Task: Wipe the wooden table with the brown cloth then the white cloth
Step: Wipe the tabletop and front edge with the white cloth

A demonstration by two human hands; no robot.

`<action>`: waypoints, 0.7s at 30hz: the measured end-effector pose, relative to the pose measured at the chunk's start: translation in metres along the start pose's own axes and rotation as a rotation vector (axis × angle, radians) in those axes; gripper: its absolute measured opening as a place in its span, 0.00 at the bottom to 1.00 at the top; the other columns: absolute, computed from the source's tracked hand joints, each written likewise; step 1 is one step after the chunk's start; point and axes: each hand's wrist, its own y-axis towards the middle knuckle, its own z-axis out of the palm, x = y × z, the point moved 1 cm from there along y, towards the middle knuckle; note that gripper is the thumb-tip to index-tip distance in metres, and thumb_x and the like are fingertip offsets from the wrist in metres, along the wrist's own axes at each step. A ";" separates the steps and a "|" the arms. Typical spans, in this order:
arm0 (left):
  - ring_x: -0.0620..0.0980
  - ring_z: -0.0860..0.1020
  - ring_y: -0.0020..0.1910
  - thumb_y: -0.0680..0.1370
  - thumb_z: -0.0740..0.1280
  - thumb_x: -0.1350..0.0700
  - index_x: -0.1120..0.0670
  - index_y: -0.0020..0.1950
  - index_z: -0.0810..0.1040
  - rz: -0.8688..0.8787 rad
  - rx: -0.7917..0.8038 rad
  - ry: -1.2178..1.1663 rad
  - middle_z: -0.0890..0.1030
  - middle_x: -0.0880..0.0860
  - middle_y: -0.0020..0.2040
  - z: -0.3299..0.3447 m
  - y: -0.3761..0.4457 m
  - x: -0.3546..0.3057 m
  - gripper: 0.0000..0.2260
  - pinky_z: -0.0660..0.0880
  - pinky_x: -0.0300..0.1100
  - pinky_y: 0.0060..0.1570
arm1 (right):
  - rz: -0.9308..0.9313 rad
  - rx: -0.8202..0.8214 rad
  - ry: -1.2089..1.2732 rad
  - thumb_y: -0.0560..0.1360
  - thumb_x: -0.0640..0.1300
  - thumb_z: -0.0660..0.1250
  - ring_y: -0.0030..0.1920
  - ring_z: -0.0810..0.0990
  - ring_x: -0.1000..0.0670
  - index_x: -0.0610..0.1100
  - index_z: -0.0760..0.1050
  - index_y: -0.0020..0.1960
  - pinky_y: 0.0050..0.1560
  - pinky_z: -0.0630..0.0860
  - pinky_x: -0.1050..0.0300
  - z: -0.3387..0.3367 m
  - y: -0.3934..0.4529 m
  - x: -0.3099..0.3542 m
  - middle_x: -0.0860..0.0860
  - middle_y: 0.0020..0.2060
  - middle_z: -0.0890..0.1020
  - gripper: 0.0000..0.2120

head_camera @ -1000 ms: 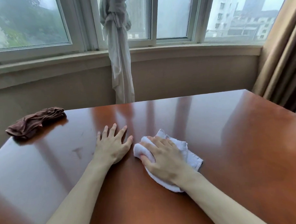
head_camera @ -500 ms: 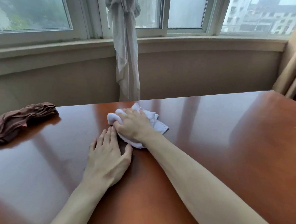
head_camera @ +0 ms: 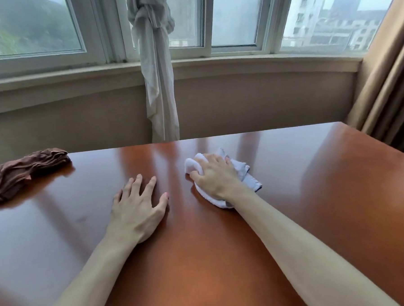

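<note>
A glossy reddish wooden table (head_camera: 315,193) fills the lower half of the head view. My right hand (head_camera: 215,175) lies on top of a bunched white cloth (head_camera: 245,171) near the table's middle, fingers curled over its front fold and pressing it onto the wood. To its left, my left hand (head_camera: 136,207) rests flat on the table with fingers spread, a short gap from the cloth. The brown cloth (head_camera: 26,171) lies crumpled at the far left edge, apart from both hands.
Beyond the table's far edge a knotted white curtain (head_camera: 157,73) hangs from the window down past the sill (head_camera: 262,63). A tan drape (head_camera: 389,84) hangs by the table's right far corner. The table's right part is bare wood.
My right hand first carried the white cloth away from me toward the far edge, then slid it rightward, opening a gap from my left hand. The left hand stays flat on the table.
</note>
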 end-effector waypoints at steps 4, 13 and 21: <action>0.56 0.51 0.81 0.82 0.47 0.37 0.48 0.82 0.51 0.006 0.053 0.095 0.51 0.55 0.82 -0.004 0.002 -0.008 0.31 0.50 0.56 0.77 | -0.101 -0.012 -0.005 0.75 0.62 0.47 0.78 0.58 0.46 0.57 0.61 0.76 0.79 0.48 0.39 -0.004 -0.121 0.017 0.55 0.76 0.64 0.30; 0.57 0.49 0.81 0.82 0.50 0.39 0.43 0.82 0.54 0.109 0.061 -0.013 0.52 0.53 0.82 0.002 0.004 -0.053 0.28 0.47 0.57 0.78 | -0.066 -0.027 0.023 0.79 0.60 0.51 0.78 0.56 0.49 0.58 0.62 0.76 0.79 0.47 0.39 -0.009 -0.145 0.010 0.56 0.77 0.64 0.26; 0.50 0.48 0.81 0.76 0.42 0.31 0.37 0.80 0.53 0.088 -0.008 -0.042 0.52 0.48 0.82 0.011 0.008 -0.050 0.33 0.45 0.50 0.78 | 0.129 -0.023 -0.002 0.75 0.62 0.48 0.74 0.64 0.43 0.54 0.69 0.71 0.77 0.51 0.36 -0.021 0.038 -0.050 0.48 0.73 0.70 0.29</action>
